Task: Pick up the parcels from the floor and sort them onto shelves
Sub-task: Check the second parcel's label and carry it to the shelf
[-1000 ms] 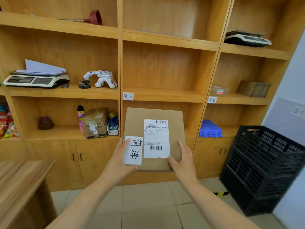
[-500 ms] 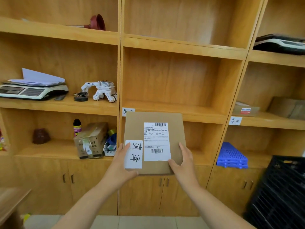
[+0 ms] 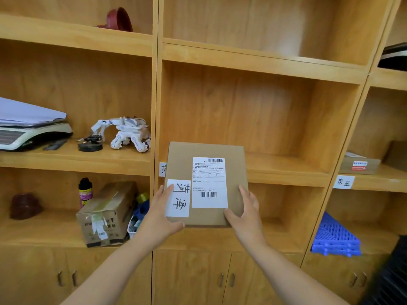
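A flat brown cardboard parcel (image 3: 180, 159) with a white shipping label and a handwritten white tag is held up in front of the middle column of the wooden shelving. My left hand (image 3: 159, 219) grips its lower left corner, thumb on the tag. My right hand (image 3: 246, 213) grips its lower right edge. The parcel's top edge overlaps the front lip of the bare middle shelf (image 3: 284, 170), whose paper name tag (image 3: 163, 169) is partly hidden behind the parcel.
The left shelf holds a weighing scale (image 3: 33, 135) with papers and a white toy robot (image 3: 127, 134). Below sit a taped carton (image 3: 105, 214) and a spray can (image 3: 84, 191). The right column has a small parcel (image 3: 359, 165), a tag (image 3: 343, 182) and blue plastic grids (image 3: 334, 238).
The view has closed in on the shelving and tilted up. The parcel, still in both hands, has risen from cabinet-door height to the lip of the middle shelf.
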